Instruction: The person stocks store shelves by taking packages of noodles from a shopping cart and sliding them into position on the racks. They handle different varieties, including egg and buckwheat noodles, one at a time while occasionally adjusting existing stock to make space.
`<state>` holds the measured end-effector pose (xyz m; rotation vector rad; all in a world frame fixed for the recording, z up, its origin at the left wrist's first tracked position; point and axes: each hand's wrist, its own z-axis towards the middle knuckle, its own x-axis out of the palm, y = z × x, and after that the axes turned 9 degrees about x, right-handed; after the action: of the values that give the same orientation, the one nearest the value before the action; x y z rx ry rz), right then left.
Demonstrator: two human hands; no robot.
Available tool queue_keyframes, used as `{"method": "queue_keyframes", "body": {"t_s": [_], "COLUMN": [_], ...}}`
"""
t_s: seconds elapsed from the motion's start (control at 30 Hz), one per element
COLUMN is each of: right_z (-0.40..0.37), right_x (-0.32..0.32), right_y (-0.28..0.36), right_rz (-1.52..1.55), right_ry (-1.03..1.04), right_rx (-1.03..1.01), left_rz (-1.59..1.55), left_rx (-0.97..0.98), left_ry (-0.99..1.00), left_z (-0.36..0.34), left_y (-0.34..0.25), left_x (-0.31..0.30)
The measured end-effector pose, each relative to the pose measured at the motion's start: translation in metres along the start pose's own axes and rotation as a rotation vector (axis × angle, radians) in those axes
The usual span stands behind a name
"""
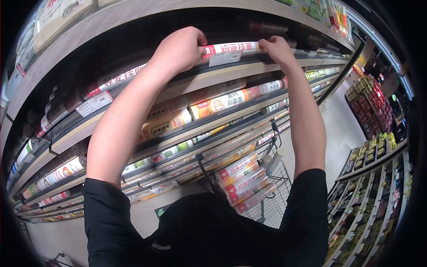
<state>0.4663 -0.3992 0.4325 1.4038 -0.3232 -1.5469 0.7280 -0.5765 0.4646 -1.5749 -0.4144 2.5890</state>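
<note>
A white and red pack of dried noodles [245, 46] lies lengthwise at the front of an upper shelf, its printing upside down. My left hand [180, 50] has its fingers closed around the left end of this pack. At the other end, my right hand [277, 50] pinches the pack between thumb and fingers. A price tag [225, 58] on the shelf edge covers part of the pack's lower side. Left of my left forearm, another noodle pack [116, 78] rests on the same shelf.
Lower shelves hold more noodle packs [221, 103] in rows. Below, a wire shopping cart [276, 202] carries several red and white noodle packs [245, 183]. Across the aisle floor [333, 120], on the right, stands a display shelf [371, 200] of packaged goods.
</note>
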Motion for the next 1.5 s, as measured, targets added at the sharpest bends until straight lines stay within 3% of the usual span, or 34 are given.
{"method": "queue_keyframes", "body": {"t_s": [0.13,0.17,0.23,0.27,0.33,0.37,0.4,0.43,0.47,0.5,0.53,0.6,0.63,0.67,0.77,0.87,1.23,1.33,1.5], "right_z": [0.007,-0.001,-0.021,-0.037,-0.099,-0.131,-0.174,-0.224,-0.276,-0.332,-0.385,-0.476,-0.505,-0.522,-0.511,-0.5,-0.479,-0.466,-0.454], "right_x": [0.004,0.001,0.003,0.004,-0.004,-0.005,0.0,0.009,0.021,0.035,0.049,0.085,0.097,0.106,0.118,0.134,0.118,0.103,0.076], "right_y": [-0.003,-0.006,-0.027,-0.044,-0.087,-0.125,-0.161,-0.198,-0.235,-0.278,-0.306,-0.341,-0.346,-0.347,-0.32,-0.31,-0.34,-0.345,-0.379], "right_rz": [-0.169,-0.264,-0.103,-0.03,0.017,0.012,-0.076,-0.172,-0.323,-0.484,-0.603,-0.853,-0.723,-0.585,-0.129,-0.206,-0.311,-0.336,-0.345], "right_ry": [-0.076,-0.124,-0.32,-0.418,-0.425,-0.448,-0.525,-0.594,-0.638,-0.642,-0.638,-0.586,-0.486,-0.386,-0.326,-0.473,-0.52,-0.526,-0.555], "right_rx": [0.019,0.022,-0.142,-0.209,-0.181,-0.158,-0.052,0.058,0.267,0.485,0.672,0.85,0.948,1.036,1.157,1.161,1.178,1.227,1.238], "left_rz": [0.063,0.125,0.236,0.185,-0.073,-0.205,-0.406,-0.388,-0.436,-0.392,-0.309,-0.126,-0.133,-0.101,-0.017,0.028,-0.044,-0.186,-0.168], "left_rx": [0.077,0.128,0.244,0.353,0.489,0.54,0.421,0.546,0.526,0.547,0.551,0.552,0.549,0.585,0.708,0.744,0.772,0.735,0.707], "left_ry": [-0.08,-0.227,-0.508,-0.584,-0.564,-0.448,-0.112,-0.023,0.045,0.275,0.336,0.429,0.58,0.586,0.586,0.572,0.398,0.383,0.429], "left_z": [0.0,-0.006,-0.033,-0.052,-0.093,-0.117,-0.143,-0.167,-0.192,-0.211,-0.225,-0.247,-0.254,-0.259,-0.263,-0.263,-0.249,-0.231,-0.213], "left_y": [0.005,0.003,-0.011,-0.021,-0.029,-0.026,-0.02,-0.008,-0.002,0.022,0.027,0.034,0.047,0.052,0.065,0.069,0.046,0.028,-0.002], "left_x": [0.014,0.022,0.044,0.05,0.087,0.121,0.159,0.206,0.239,0.285,0.305,0.331,0.348,0.354,0.371,0.379,0.412,0.418,0.441]}}
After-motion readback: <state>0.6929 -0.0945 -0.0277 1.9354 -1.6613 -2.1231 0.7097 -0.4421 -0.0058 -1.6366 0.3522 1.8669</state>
